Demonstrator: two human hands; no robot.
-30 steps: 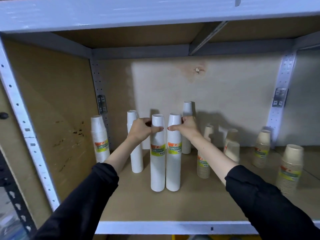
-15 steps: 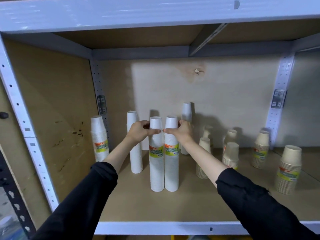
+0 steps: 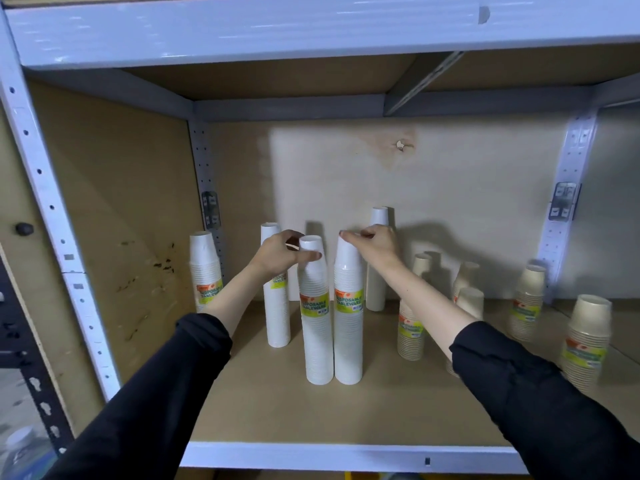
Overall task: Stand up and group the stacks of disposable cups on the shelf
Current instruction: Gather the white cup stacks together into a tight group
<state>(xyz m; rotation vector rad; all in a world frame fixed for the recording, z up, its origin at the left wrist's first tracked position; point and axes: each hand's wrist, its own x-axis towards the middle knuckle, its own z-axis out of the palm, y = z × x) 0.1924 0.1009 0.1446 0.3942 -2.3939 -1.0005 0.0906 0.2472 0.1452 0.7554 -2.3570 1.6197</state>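
Observation:
Two tall white cup stacks stand upright side by side in the middle of the shelf (image 3: 398, 410). My left hand (image 3: 277, 254) grips the top of the left tall stack (image 3: 315, 327). My right hand (image 3: 374, 245) rests over the top of the right tall stack (image 3: 348, 327), fingers on its upper cup. Behind them stand another white stack (image 3: 276, 313) on the left, a short white stack (image 3: 206, 271) by the side wall, and a white stack (image 3: 376, 289) at the back, partly hidden by my right arm.
Several short beige cup stacks stand at the right: one (image 3: 411, 327) near my right forearm, one (image 3: 465, 292) behind it, one (image 3: 528, 303) by the rear post, one (image 3: 587, 341) at the far right. The upper shelf beam (image 3: 311, 29) hangs overhead.
Both hands have slid up to the tops of the two tall white stacks, which now stand slightly closer to the shelf's front; the right hand shifted from gripping the side to lying over the top.

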